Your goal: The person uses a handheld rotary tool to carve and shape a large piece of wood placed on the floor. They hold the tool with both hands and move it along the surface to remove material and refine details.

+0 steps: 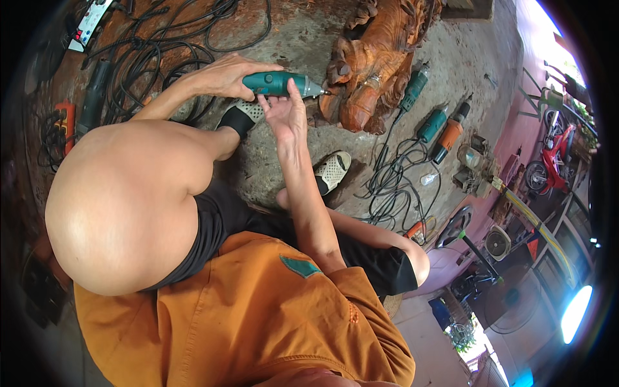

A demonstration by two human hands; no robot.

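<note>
A green die grinder (273,84) lies level across the space between my hands, its metal nose and bit pointing right. My left hand (227,75) is wrapped round the rear end of the tool, thumb along its top. From the near side, my right hand (287,117) grips the body close to the nose, with the thumb over it and the fingers beneath. The bit meets or nearly meets the edge of a reddish-brown carved wooden figure (380,61); actual contact is too small to tell. The carving lies on the grey floor slab.
Right of the carving lie another green grinder (413,89), a shorter green one (432,124) and an orange-and-black one (451,133). Black cables (400,180) coil below them, and more cables (155,58) tangle at upper left. A power strip (90,24) sits at the far left.
</note>
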